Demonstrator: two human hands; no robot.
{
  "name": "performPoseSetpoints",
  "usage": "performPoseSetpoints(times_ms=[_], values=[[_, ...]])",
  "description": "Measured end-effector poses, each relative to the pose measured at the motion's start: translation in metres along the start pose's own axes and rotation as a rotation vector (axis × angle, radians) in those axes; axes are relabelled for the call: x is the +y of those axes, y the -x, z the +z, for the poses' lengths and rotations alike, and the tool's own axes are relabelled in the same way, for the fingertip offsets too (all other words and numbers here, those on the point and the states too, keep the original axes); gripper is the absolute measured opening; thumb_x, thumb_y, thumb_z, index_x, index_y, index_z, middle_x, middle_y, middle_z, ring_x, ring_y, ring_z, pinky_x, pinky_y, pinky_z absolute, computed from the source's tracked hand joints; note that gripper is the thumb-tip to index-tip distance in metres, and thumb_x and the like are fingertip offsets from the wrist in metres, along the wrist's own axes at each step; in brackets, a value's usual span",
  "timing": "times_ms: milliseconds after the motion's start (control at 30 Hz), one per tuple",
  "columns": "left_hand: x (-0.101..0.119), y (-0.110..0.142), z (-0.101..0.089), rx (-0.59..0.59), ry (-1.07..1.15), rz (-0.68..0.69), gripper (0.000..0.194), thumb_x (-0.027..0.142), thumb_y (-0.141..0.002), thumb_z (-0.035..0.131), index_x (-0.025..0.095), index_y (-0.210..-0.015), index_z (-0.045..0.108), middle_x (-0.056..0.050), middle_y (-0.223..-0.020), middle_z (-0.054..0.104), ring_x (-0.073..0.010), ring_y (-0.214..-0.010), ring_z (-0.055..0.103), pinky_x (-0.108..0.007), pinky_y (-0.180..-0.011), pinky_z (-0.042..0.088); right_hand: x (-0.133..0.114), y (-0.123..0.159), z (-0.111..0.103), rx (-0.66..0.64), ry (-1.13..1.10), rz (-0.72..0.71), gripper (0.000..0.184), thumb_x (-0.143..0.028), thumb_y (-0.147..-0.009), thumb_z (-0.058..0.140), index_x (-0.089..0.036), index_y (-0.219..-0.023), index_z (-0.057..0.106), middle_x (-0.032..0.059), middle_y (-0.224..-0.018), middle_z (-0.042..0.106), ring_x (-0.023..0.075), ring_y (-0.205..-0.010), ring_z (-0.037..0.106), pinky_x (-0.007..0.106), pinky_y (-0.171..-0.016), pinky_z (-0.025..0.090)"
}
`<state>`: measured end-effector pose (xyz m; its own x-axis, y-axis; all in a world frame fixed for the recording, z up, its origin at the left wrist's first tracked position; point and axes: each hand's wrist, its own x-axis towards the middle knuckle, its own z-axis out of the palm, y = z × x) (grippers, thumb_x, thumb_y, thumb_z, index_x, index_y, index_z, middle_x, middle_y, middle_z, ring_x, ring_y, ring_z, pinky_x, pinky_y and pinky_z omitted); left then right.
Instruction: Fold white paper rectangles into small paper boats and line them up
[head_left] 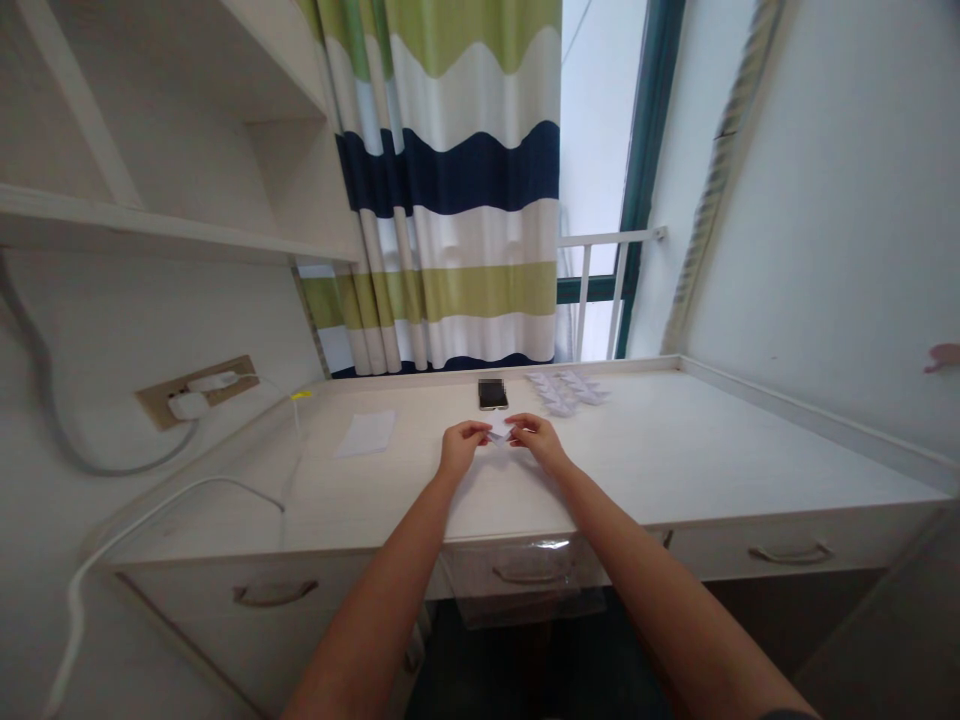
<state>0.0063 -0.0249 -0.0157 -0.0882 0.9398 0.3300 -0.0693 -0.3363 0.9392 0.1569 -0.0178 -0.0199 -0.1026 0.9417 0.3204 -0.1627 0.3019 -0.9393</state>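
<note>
A small folded piece of white paper (499, 430) is held up between my two hands, just above the middle of the white desk. My left hand (463, 443) pinches its left side between thumb and fingers. On the right side, my right hand (538, 440) grips the paper the same way. Fingertips hide parts of its edges. Just beyond the paper lies a dark phone (493, 394). Several folded white paper pieces (566, 390) are grouped to the right of the phone.
White paper sheets (367, 433) lie flat at the desk's left. A white cable (187, 485) runs over the left edge, near plugs in a wall socket (196, 392). A striped curtain (457, 190) hangs behind the desk (720, 450). Clear plastic (517, 585) hangs over the middle drawer.
</note>
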Motion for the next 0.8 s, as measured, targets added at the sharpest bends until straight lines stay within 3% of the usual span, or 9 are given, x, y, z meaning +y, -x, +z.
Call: performPoseSetpoints(times_ms=[200,433,600,800], values=[[0.002,0.001,0.000,-0.003,0.032,-0.031,0.009,0.009,-0.056,0.059,0.012,-0.062,0.064,-0.003,-0.063,0.064,-0.0104,-0.057,0.057,-0.026,-0.064,0.049,-0.001,0.001,0.000,-0.042,-0.049,0.085,0.020,-0.023,-0.059,0.058,-0.016,-0.077,0.063,0.0002,-0.060,0.062,0.0098,-0.054,0.058,0.025,-0.059,0.050],[0.003,0.003,0.000,-0.048,0.153,-0.122,0.011,0.015,-0.057,0.062,0.012,-0.067,0.061,-0.002,-0.062,0.062,-0.0093,-0.058,0.057,-0.025,-0.065,0.048,0.007,-0.007,0.000,-0.002,-0.033,-0.002,0.020,-0.025,-0.056,0.059,-0.015,-0.072,0.064,-0.0005,-0.059,0.062,0.0094,-0.053,0.057,0.029,-0.062,0.051],[0.003,0.005,-0.001,-0.095,0.239,-0.247,0.023,0.027,-0.058,0.066,0.015,-0.072,0.051,-0.001,-0.063,0.060,-0.0109,-0.054,0.057,-0.028,-0.059,0.049,0.009,-0.005,0.001,-0.013,0.126,-0.114,0.019,-0.023,-0.061,0.052,-0.015,-0.072,0.065,-0.0006,-0.056,0.060,0.0095,-0.051,0.055,0.028,-0.059,0.049],[0.000,0.005,-0.002,-0.118,0.201,-0.247,0.031,0.022,-0.053,0.070,0.015,-0.071,0.046,0.001,-0.057,0.058,-0.0101,-0.054,0.057,-0.027,-0.061,0.048,0.008,-0.001,0.002,-0.020,0.279,-0.198,0.020,-0.021,-0.065,0.048,-0.015,-0.074,0.065,0.0004,-0.055,0.059,0.0108,-0.053,0.055,0.027,-0.059,0.047]])
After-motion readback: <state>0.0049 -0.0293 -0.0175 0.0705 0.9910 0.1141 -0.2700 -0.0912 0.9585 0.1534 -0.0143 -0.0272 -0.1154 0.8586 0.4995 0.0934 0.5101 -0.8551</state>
